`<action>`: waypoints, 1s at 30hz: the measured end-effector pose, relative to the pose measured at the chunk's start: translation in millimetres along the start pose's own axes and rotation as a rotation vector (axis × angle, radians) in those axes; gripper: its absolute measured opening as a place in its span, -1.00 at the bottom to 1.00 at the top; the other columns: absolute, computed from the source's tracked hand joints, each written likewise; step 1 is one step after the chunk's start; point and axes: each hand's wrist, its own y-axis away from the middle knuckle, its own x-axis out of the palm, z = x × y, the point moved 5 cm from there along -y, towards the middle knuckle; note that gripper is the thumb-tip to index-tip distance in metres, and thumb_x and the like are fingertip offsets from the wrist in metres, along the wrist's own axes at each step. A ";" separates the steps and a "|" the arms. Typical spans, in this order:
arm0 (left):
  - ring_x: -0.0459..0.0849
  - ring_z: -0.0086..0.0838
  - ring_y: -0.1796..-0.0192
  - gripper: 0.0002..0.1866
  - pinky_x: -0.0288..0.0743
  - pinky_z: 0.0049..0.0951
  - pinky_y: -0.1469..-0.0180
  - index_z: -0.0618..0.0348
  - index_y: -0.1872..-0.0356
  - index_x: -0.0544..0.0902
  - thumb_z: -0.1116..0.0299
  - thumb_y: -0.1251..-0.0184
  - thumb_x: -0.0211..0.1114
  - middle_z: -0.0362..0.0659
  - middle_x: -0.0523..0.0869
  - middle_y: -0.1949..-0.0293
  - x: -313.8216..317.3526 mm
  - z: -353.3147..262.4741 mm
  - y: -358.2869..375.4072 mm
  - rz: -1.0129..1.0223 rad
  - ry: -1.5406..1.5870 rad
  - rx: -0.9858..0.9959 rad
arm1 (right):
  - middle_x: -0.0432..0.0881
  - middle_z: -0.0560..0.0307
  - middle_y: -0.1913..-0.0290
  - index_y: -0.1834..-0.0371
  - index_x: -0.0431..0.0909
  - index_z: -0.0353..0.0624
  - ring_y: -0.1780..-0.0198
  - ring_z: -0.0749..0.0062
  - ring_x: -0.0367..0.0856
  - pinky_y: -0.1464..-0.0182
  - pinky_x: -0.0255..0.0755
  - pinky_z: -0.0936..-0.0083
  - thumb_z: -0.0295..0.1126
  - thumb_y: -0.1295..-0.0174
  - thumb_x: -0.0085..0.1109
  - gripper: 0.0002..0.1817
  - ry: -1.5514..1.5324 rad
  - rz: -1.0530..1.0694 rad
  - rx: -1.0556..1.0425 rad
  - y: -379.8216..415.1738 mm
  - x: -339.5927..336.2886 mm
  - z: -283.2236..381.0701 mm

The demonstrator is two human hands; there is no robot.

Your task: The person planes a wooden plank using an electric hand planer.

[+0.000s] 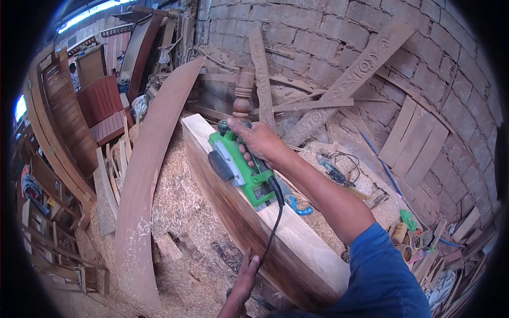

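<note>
A green electric planer [241, 168] rests on the pale top edge of a thick wooden board [297, 233], near its far end. The fingers of my right hand [256, 143] are wrapped round the planer's handle. Low in the view, my left hand [246, 275] is against the board's brown side face, its fingers pointing up beside the black power cord [274, 230]. The cord runs from the planer's rear down towards that hand; whether the fingers pinch it is unclear.
A long curved plank [143, 175] lies to the left amid wood shavings [183, 199]. Carved boards [366, 66] lean on the brick wall. Another corded tool [333, 170] lies at the right, near a blue hose [389, 172]. A red bench [106, 108] stands at the back left.
</note>
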 end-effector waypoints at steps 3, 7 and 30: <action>0.25 -0.02 -0.76 -0.04 0.06 -0.11 -0.77 0.27 -0.84 -0.03 -0.22 -0.79 0.07 0.23 0.32 -0.67 -8.6 -21.5 3.7 -0.024 -0.006 0.021 | 0.61 0.11 0.53 0.43 0.58 -0.31 0.63 0.43 0.60 0.63 0.50 0.36 0.31 -0.52 0.32 -0.23 -0.031 0.015 -0.027 -38.0 11.3 4.5; 0.45 -0.09 -0.67 -0.11 0.09 -0.05 -0.74 0.21 -0.85 -0.07 -0.14 -0.84 0.01 0.15 0.73 -0.40 -25.1 -41.9 1.5 -0.084 -0.016 0.040 | 0.59 0.17 0.51 0.40 0.57 -0.28 0.63 0.49 0.55 0.64 0.47 0.42 0.36 -0.52 0.29 -0.22 -0.049 0.022 -0.040 -83.3 26.7 7.6; 0.70 -0.34 -0.32 -0.26 0.55 -0.26 -0.44 0.35 -0.69 0.36 0.36 -0.62 0.45 -0.02 0.77 -0.23 -76.1 -23.6 27.3 -0.378 0.143 0.267 | 0.56 0.10 0.58 0.34 0.61 -0.27 0.69 0.36 0.53 0.67 0.45 0.25 0.20 -0.50 0.41 -0.36 -0.263 -0.072 -0.177 -260.6 83.2 33.4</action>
